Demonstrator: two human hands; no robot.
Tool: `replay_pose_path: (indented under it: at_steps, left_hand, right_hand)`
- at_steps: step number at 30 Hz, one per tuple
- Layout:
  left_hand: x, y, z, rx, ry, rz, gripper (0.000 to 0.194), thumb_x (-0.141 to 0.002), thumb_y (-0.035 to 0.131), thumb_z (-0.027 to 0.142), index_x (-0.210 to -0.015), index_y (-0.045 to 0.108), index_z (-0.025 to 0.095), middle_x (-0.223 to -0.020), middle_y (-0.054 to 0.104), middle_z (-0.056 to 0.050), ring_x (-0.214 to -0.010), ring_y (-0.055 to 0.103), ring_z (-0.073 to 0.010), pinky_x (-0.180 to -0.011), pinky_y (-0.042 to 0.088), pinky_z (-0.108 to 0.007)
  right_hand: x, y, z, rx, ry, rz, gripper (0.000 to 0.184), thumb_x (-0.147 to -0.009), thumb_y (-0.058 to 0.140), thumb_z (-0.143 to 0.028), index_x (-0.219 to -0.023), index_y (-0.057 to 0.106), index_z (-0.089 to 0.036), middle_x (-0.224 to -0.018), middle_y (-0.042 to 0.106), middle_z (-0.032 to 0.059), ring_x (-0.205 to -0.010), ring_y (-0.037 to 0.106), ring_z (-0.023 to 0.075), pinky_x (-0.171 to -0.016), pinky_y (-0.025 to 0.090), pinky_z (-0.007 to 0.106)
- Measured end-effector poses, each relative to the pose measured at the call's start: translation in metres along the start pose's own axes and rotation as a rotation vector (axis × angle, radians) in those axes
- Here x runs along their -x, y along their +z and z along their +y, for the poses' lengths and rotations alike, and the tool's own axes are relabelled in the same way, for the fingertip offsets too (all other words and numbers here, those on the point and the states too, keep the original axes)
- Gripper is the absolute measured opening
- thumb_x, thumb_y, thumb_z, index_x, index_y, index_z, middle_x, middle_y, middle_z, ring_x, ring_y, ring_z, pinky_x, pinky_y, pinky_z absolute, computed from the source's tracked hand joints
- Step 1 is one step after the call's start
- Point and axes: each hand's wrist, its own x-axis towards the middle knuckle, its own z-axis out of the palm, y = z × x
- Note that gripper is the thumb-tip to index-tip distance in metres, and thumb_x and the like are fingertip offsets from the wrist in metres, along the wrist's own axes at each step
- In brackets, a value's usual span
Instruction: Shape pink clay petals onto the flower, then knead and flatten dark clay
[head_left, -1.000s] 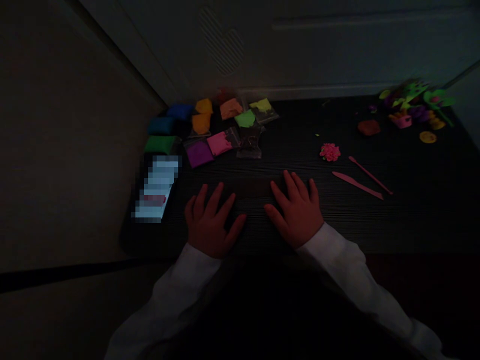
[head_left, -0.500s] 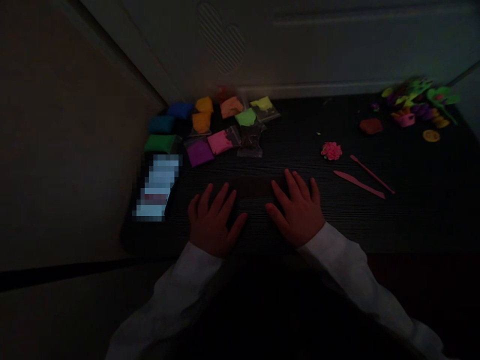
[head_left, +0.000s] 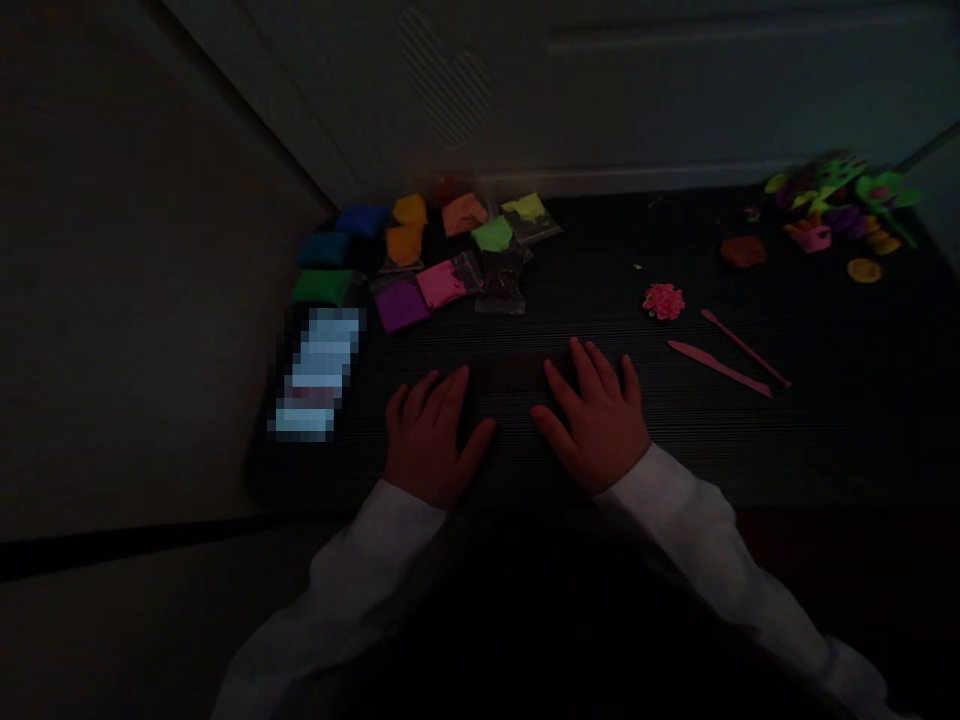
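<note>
My left hand [head_left: 430, 440] rests palm down on the dark table [head_left: 510, 450], its fingers stretched out and closer together. My right hand [head_left: 598, 420] lies flat with fingers spread. Between the fingertips of both is a dark, flat rectangular strip [head_left: 508, 373]; the dimness hides what it is made of. To the right of my right hand lie a pink modelling knife [head_left: 718, 368] and a thin pink stick tool [head_left: 746, 348]. Beyond them sits a pink ruffled clay flower [head_left: 664, 301].
Several bags of coloured clay, including a purple one [head_left: 401, 304] and a green one [head_left: 322, 287], lie back left. A lit phone [head_left: 316, 372] is at the left edge. Back right are a reddish-brown lump [head_left: 742, 251], a yellow disc [head_left: 864, 270] and a colourful clay pile [head_left: 844, 205].
The fingers of my left hand have drawn closer together and shifted slightly right. My right hand has stayed in place, and the objects on the table look the same.
</note>
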Motion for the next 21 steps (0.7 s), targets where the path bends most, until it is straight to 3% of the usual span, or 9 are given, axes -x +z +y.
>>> replay_pose_path:
  at_steps: [5,10,17,21]
  left_hand:
    - [-0.009,0.002,-0.001,-0.007,-0.033,0.051,0.06,-0.079,0.037,0.044,-0.129,0.029,0.012,-0.13,0.037,-0.01,-0.12,0.028,-0.0262,-0.1,0.017,-0.042]
    - [-0.014,0.004,0.002,-0.061,-0.045,0.021,0.058,-0.081,0.034,0.043,-0.13,0.027,0.012,-0.136,0.029,-0.008,-0.126,0.019,-0.0271,-0.101,0.013,-0.045]
    - [-0.015,0.002,0.007,-0.111,-0.057,0.005,0.056,-0.08,0.035,0.046,-0.125,0.036,0.013,-0.136,0.029,-0.007,-0.127,0.015,-0.0285,-0.102,0.011,-0.048]
    - [-0.016,0.004,0.008,-0.099,-0.076,0.025,0.061,-0.079,0.036,0.047,-0.127,0.032,0.01,-0.136,0.027,-0.01,-0.126,0.019,-0.0272,-0.101,0.014,-0.046]
  right_hand:
    - [0.0,0.001,0.0,0.006,-0.001,0.008,0.055,-0.083,0.022,-0.053,-0.124,0.038,-0.021,-0.138,0.021,0.011,-0.126,0.014,0.0259,-0.099,0.005,0.051]
    - [0.0,0.0,0.001,0.01,0.0,-0.005,0.054,-0.083,0.021,-0.053,-0.125,0.038,-0.022,-0.138,0.021,0.0105,-0.126,0.015,0.0255,-0.1,0.004,0.05]
    - [-0.001,0.001,0.001,0.011,-0.002,-0.004,0.055,-0.083,0.021,-0.053,-0.125,0.038,-0.021,-0.138,0.021,0.0109,-0.126,0.015,0.0258,-0.1,0.004,0.051]
    - [-0.001,0.001,0.001,0.009,-0.002,-0.001,0.055,-0.083,0.02,-0.052,-0.124,0.039,-0.021,-0.138,0.021,0.0111,-0.126,0.014,0.0255,-0.1,0.004,0.05]
